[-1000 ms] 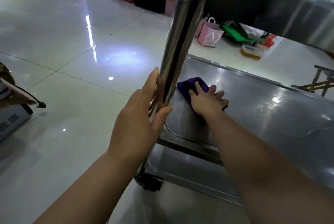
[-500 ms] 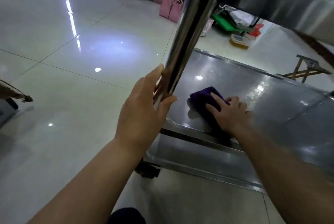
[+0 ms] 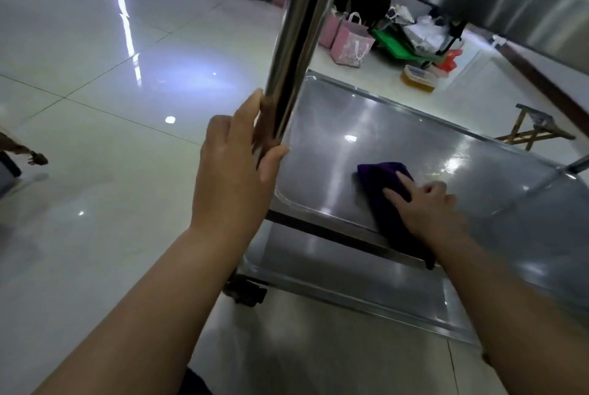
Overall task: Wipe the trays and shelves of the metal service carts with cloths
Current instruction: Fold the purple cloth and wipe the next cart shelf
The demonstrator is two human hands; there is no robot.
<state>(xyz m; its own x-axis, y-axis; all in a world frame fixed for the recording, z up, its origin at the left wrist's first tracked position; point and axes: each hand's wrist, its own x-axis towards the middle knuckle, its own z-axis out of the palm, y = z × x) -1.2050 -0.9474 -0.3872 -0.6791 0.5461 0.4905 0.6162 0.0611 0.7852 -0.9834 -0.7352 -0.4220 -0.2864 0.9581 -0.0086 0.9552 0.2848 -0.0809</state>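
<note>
Rightward since earlier, fingers (image 3: 403, 180) of the right hand (image 3: 428, 214) press the cloth (image 3: 377, 176) flat, index straight, midway along the front edge of the shelf (image 3: 382, 114). Left hand (image 3: 229, 177) grips the post (image 3: 296, 43). Risks: cloth's tail, overhanging that edge, may snag; a loosened grip lets the castor (image 3: 248, 292) roll.

The left hand's (image 3: 232, 171) fingertips vanish behind the cart post (image 3: 296, 43), cut off at the top edge. The right hand (image 3: 427, 206) covers part of the purple cloth (image 3: 382, 174); its fingers (image 3: 438, 188) blur.
</note>
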